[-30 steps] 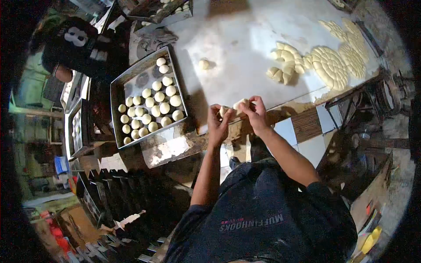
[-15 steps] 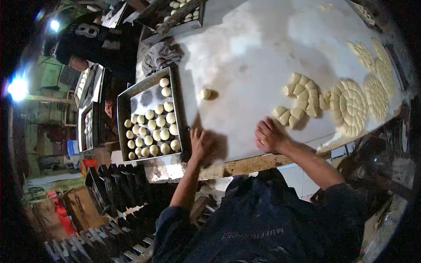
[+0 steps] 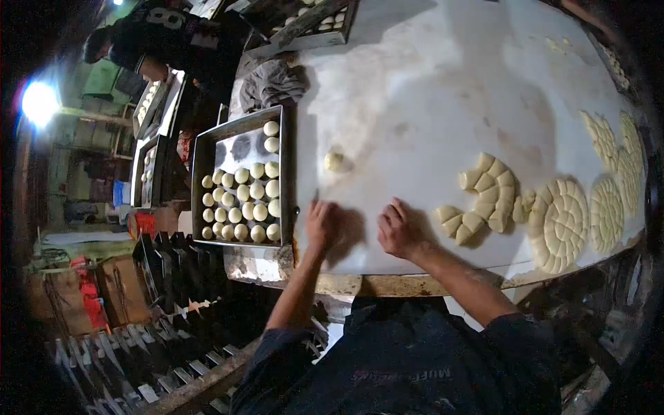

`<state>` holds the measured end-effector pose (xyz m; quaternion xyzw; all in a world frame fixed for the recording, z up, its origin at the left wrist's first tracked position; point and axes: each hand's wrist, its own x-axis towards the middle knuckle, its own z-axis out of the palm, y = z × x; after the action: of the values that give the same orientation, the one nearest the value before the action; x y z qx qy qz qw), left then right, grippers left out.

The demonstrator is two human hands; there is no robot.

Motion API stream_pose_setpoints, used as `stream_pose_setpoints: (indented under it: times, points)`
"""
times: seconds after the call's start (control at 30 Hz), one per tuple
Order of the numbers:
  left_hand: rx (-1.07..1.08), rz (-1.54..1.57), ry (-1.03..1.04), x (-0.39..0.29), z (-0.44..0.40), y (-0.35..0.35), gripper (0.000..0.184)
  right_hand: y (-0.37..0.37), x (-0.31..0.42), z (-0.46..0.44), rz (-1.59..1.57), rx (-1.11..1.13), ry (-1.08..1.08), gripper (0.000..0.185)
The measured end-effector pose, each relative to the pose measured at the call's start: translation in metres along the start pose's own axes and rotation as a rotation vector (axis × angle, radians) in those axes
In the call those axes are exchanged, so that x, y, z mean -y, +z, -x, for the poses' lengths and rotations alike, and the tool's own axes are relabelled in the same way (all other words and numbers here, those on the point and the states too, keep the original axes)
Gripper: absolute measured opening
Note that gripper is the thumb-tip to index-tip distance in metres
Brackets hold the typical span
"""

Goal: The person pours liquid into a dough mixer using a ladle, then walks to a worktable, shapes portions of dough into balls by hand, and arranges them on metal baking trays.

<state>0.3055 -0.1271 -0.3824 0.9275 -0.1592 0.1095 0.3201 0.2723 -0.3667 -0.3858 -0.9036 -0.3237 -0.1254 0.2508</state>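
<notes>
Holds the left hand [image 3: 324,227] palm down and low at the broad, white, smudged tabletop [image 3: 415,90], near the right wall of the square, dark metal tray [image 3: 287,181], with fingers close together and slightly bent. Holds the right hand [image 3: 398,232] palm down, apart from the left, with fingers loosely curled and bunched. Cannot tell whether either palm covers any dough, with both undersides hidden.

Goes from pinching small, pale dough pieces above the table's worn wooden front edge [image 3: 401,286] a second ago to keeping both hands low at the tabletop. Compared with half a second ago, brings the right hand closer to the left and farther from the arc of thick, cream-coloured dough wedges [image 3: 496,196]; keeps the left hand beside the tray.

Finds the single round, cream-coloured dough ball [image 3: 333,162] in the same spot on the tabletop, beyond the left hand and to the right of the tray. Finds the same rows of smooth, pale dough balls [image 3: 242,194] inside the tray, with a pair apart in the upper right corner. Views the flat, round, spiral-scored dough disc [image 3: 559,225] farther right, beyond the wedges.
</notes>
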Motion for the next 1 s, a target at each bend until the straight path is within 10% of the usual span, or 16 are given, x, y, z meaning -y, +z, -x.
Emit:
stream_pose_setpoints:
  times: [0.07, 0.27, 0.53, 0.73, 0.87, 1.0]
  points:
    - [-0.017, 0.227, -0.237, -0.026, -0.020, 0.029, 0.025, 0.000, 0.023, -0.017, 0.054, 0.027, -0.069, 0.029]
    - [0.261, -0.014, 0.203, -0.049, 0.059, 0.004, 0.010, -0.029, -0.003, 0.046, -0.097, 0.140, -0.184, 0.023]
    - [-0.060, 0.145, -0.153, -0.047, -0.033, 0.024, 0.017, 0.017, 0.027, -0.007, -0.028, -0.081, 0.063, 0.019]
    - [0.220, -0.082, 0.142, 0.011, 0.065, -0.011, 0.026, -0.021, -0.015, 0.039, -0.106, 0.228, -0.153, 0.014]
    - [-0.199, -0.120, 0.139, 0.020, -0.019, -0.023, 0.016, -0.007, -0.022, -0.036, -0.034, -0.089, 0.171, 0.011]
    - [0.123, 0.165, -0.277, 0.010, -0.027, 0.018, 0.024, 0.015, 0.031, -0.056, -0.029, -0.142, 0.334, 0.008]
